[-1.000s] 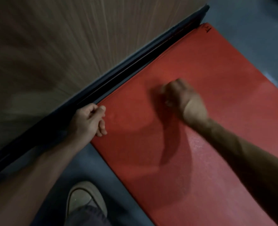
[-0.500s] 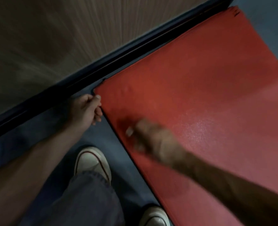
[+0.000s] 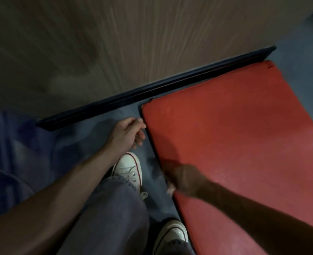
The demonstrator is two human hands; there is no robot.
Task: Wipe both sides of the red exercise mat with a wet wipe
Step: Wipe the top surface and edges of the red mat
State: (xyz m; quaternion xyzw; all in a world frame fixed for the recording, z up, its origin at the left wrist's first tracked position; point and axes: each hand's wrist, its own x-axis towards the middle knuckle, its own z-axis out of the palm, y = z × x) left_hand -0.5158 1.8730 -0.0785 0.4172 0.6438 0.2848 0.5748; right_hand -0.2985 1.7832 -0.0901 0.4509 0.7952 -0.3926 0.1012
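Floor borders the red mat's near edge, where right hand rests.

Matt, faintly grainy red mat; streaked wood-grain wall panel; canvas sneakers.

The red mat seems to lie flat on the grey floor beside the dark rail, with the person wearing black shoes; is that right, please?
Nearly: the shoes are white, as the head view shows. The red mat does lie flat on the grey floor beside the dark rail.
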